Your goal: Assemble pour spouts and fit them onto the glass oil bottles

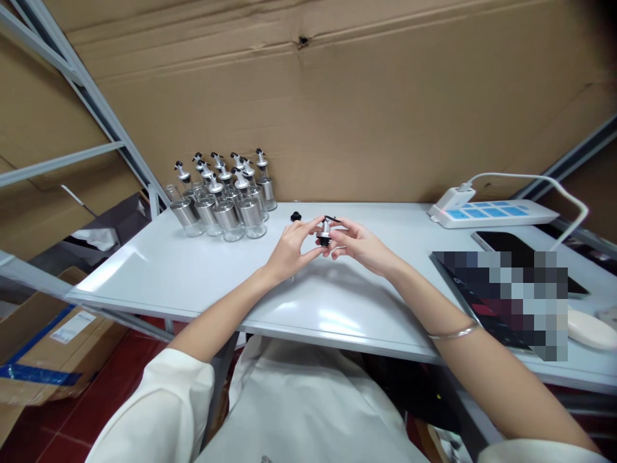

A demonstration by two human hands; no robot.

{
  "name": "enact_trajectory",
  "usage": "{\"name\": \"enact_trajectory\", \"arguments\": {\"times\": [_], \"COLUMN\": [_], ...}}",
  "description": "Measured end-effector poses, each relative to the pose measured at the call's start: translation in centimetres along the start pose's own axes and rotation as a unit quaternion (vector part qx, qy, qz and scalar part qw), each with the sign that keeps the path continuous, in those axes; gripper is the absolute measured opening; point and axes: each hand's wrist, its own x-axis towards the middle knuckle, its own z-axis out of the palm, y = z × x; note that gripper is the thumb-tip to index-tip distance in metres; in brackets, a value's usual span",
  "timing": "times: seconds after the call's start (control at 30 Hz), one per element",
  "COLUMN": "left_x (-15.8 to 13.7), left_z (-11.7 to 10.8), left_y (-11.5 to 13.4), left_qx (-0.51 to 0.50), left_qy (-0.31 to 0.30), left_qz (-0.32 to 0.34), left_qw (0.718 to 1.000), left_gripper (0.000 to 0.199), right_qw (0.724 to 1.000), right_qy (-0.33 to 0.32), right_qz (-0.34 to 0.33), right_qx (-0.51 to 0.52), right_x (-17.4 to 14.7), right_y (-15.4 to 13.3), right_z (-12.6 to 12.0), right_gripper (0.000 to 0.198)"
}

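Observation:
Above the middle of the white table, a silver and black pourer spout (324,234) is held between both hands. My left hand (293,245) grips it from the left, thumb below and fingertips at the top. From the right, my right hand (354,242) pinches it near its black lever, with some fingers curled behind. A small black cap-like piece (295,217) lies on the table just beyond my left hand. Several glass bottles with steel sleeves (226,215) stand grouped at the back left, most topped with similar spouts.
At the back right sits a white power strip (496,212) with a plugged-in charger and cable. A black phone (525,254), a blurred-out flat item (501,302) and a white rounded object (592,328) lie on the right. A cardboard wall (366,109) closes off the back.

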Motion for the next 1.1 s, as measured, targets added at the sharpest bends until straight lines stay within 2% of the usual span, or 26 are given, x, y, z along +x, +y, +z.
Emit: {"name": "enact_trajectory", "arguments": {"times": [0.17, 0.3, 0.47, 0.6, 0.83, 0.93, 1.1], "left_x": [0.0, 0.1, 0.3, 0.4, 0.9, 1.0, 0.9], "left_z": [0.1, 0.2, 0.3, 0.7, 0.5, 0.2, 0.0], "left_y": [0.2, 0.8, 1.0, 0.6, 0.5, 0.2, -0.4], "left_qx": [-0.004, -0.093, -0.227, -0.297, -0.37, -0.351, -0.294], "left_qy": [-0.032, -0.034, -0.035, -0.019, -0.049, -0.052, -0.061], "left_qz": [-0.013, -0.085, -0.236, -0.282, -0.374, -0.374, -0.293], "left_qw": [0.999, 0.991, 0.944, 0.912, 0.849, 0.857, 0.908], "left_gripper": [0.056, 0.048, 0.033, 0.025, 0.026, 0.025, 0.025], "right_qw": [1.0, 0.999, 0.996, 0.988, 0.979, 0.975, 0.97], "right_qy": [0.015, 0.025, 0.011, -0.025, -0.06, -0.068, -0.07], "right_qz": [-0.002, 0.026, 0.063, 0.065, 0.073, 0.057, 0.044], "right_qx": [-0.01, -0.01, -0.069, -0.137, -0.18, -0.202, -0.23], "right_x": [0.0, 0.0, 0.1, -0.1, -0.3, -0.3, -0.2], "right_y": [0.2, 0.4, 0.7, 0.3, -0.3, -0.2, -0.2], "right_z": [0.2, 0.2, 0.0, 0.2, 0.2, 0.0, -0.1], "right_gripper": [0.036, 0.033, 0.031, 0.034, 0.036, 0.035, 0.034]}}
